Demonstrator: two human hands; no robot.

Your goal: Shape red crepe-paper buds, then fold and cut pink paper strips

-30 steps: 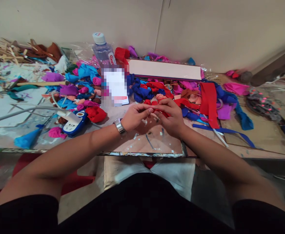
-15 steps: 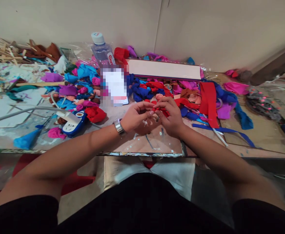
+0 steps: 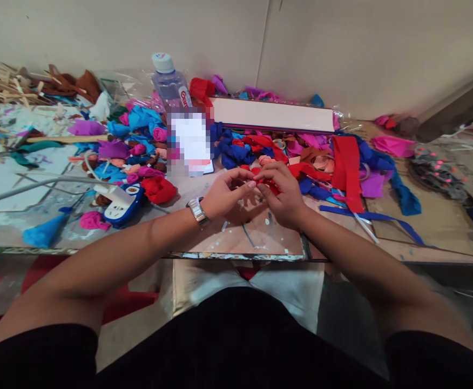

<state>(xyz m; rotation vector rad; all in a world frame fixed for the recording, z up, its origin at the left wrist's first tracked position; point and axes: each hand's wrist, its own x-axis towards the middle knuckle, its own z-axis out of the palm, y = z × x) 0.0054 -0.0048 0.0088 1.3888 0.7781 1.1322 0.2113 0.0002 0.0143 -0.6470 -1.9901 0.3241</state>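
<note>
Both hands have drawn slightly closer together over the last second, fingertips now meeting on a small red scrap (image 3: 265, 182). Left hand (image 3: 223, 193) curls its thumb and forefinger narrowly onto the near end; right hand (image 3: 282, 193) pinches the far part, fingers closed around it, so the piece looks like it is being rolled or folded tighter. It sits just above the table (image 3: 261, 237), in front of a heap of red, blue and pink scraps (image 3: 240, 154). Beyond stand a water bottle (image 3: 170, 84) and a long pale box (image 3: 272, 116).
</note>
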